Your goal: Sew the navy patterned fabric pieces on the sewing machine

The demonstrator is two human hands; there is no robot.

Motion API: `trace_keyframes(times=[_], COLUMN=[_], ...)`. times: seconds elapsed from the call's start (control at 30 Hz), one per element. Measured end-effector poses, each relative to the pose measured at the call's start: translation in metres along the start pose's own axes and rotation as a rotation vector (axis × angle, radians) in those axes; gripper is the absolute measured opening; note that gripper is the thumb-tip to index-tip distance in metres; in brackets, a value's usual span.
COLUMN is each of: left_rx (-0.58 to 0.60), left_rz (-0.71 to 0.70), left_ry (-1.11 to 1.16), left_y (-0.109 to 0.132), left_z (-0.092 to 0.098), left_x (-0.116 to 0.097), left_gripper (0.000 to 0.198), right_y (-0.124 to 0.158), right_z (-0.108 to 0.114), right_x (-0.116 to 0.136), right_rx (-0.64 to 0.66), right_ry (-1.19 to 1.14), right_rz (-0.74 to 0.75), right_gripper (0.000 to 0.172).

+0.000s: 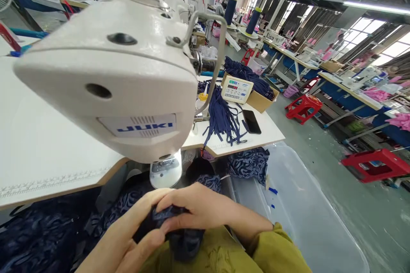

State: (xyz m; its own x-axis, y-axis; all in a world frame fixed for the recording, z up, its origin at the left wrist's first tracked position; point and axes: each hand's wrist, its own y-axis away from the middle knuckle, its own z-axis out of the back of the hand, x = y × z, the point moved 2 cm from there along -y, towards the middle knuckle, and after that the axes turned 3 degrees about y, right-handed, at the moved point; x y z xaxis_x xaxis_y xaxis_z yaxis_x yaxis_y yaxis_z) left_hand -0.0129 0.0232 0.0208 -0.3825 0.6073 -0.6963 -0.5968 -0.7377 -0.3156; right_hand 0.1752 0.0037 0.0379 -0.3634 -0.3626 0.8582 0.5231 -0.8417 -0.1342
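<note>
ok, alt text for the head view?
The left hand and right hand pinch bunched dark blue patterned cloth just below a white sewing machine. Blue straps, a control panel and a phone lie on the table behind; a clear bin sits to the right.

Both hands are meeting just below the sewing machine (112,72), on the person's side of its head. The right hand (200,207) is lying palm down, below and slightly right of the machine, its fingers curling leftward over a bunch of dark fabric (187,243) and pinching it. Its forearm is angling away, down and to the right of the machine, into an olive sleeve (278,247). The left hand (131,230) is reaching in from below-left of the machine, thumb and fingers closing on the same bunch and touching the right fingertips. Its forearm is showing bare.
</note>
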Motion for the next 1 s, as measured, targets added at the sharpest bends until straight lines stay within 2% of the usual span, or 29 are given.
trace_keyframes(times=[0.07,0.1,0.17,0.23,0.3,0.33,0.37,0.5,0.6,0.67,0.77,0.87,0.93,1.0], left_rx=[0.069,0.089,0.029,-0.074,-0.139,-0.155,-0.170,-0.216,-0.280,-0.303,-0.257,-0.281,-0.310,-0.333], left_rz=[0.073,0.123,0.195,0.202,0.153,0.114,0.073,-0.090,-0.130,-0.217,-0.367,-0.334,-0.295,-0.259], left_ry=[0.184,0.226,0.187,0.102,0.024,-0.024,-0.090,-0.516,-0.750,-0.764,-0.694,-0.720,-0.751,-0.737], left_y=[-0.007,-0.010,-0.015,-0.018,-0.022,-0.024,-0.026,-0.035,-0.035,-0.031,-0.026,-0.027,-0.030,-0.032], left_z=[0.000,0.001,0.006,0.011,0.014,0.014,0.014,0.010,0.004,-0.001,-0.010,-0.017,-0.021,-0.025], left_x=[-0.007,-0.006,0.001,0.009,0.012,0.012,0.010,0.001,-0.001,-0.002,-0.003,-0.009,-0.016,-0.021], left_gripper=[0.034,0.031,0.026,0.027,0.030,0.031,0.032,0.044,0.038,0.030,0.028,0.029,0.031,0.023], right_y=[-0.003,-0.004,-0.003,-0.003,-0.005,-0.006,-0.009,-0.022,-0.026,-0.023,-0.014,-0.009,-0.011,-0.016], right_z=[-0.001,0.002,0.014,0.032,0.052,0.062,0.070,0.084,0.086,0.089,0.094,0.091,0.082,0.068], right_x=[0.009,0.009,-0.005,-0.033,-0.070,-0.088,-0.103,-0.146,-0.159,-0.162,-0.162,-0.154,-0.139,-0.120], right_rx=[0.013,-0.025,-0.166,-0.355,-0.538,-0.588,-0.620,-0.674,-0.727,-0.759,-0.805,-0.849,-0.849,-0.823], right_ry=[0.043,0.049,0.019,0.005,0.153,0.274,0.317,0.356,0.284,0.190,-0.022,-0.296,-0.468,-0.595], right_rz=[0.040,0.037,-0.025,-0.185,-0.455,-0.601,-0.667,-0.796,-0.800,-0.757,-0.666,-0.572,-0.510,-0.459], right_gripper=[0.024,0.026,0.027,0.026,0.032,0.032,0.031,0.019,0.010,0.016,0.023,0.031,0.038,0.040])
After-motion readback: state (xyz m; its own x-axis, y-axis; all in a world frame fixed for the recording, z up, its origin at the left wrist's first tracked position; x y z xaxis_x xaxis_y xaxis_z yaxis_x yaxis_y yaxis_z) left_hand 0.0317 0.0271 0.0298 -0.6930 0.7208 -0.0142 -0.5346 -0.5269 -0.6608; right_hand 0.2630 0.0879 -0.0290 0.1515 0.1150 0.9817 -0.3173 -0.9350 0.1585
